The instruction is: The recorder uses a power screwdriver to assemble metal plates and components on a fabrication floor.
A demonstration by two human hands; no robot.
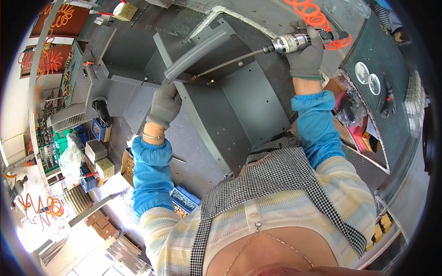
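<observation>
My right hand, in a grey glove, is closed round a silver pneumatic screwdriver. Its long thin bit runs leftward to a brass-coloured screw at the edge of a grey sheet-metal box. Another small brass-coloured piece sits just right of that tip. My left hand, gloved too, is curled at the near end of a rounded grey handle, against the box's left panel. Some of its fingertips are hidden behind the metal.
More bent grey panels stand to the left. An orange coiled air hose hangs at upper right. Two white round dishes and another tool lie on the right-hand bench. A blue parts bin is below my left arm.
</observation>
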